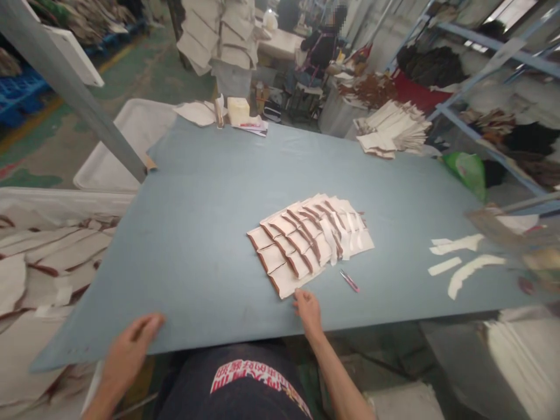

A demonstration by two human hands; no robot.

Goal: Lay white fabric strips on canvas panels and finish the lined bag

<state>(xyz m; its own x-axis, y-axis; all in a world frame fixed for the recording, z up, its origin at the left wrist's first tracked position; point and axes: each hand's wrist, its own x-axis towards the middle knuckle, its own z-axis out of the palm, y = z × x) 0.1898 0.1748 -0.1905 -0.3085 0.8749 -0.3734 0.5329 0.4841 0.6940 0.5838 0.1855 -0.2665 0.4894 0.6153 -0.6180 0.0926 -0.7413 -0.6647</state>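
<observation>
Cream fabric pieces with brown edges (280,256) lie overlapped in a fanned row on the blue-grey table. My right hand (308,308) is at the near corner of the lowest piece, its fingers curled and closed on that edge. Over the table's near left edge is my left hand (131,347), thumb and fingers a little apart, with nothing visible in it. Pink-handled thread snips (350,281) rest just right of the fabric row. White strips (335,239) lie across the row's right part.
Loose cream strips (475,271) lie on the table's right side. A fabric stack (394,128) and a green bag (466,172) are along the far right edge. White bins (126,137) stand left, near a metal post (83,87). A seated person (321,52) is beyond.
</observation>
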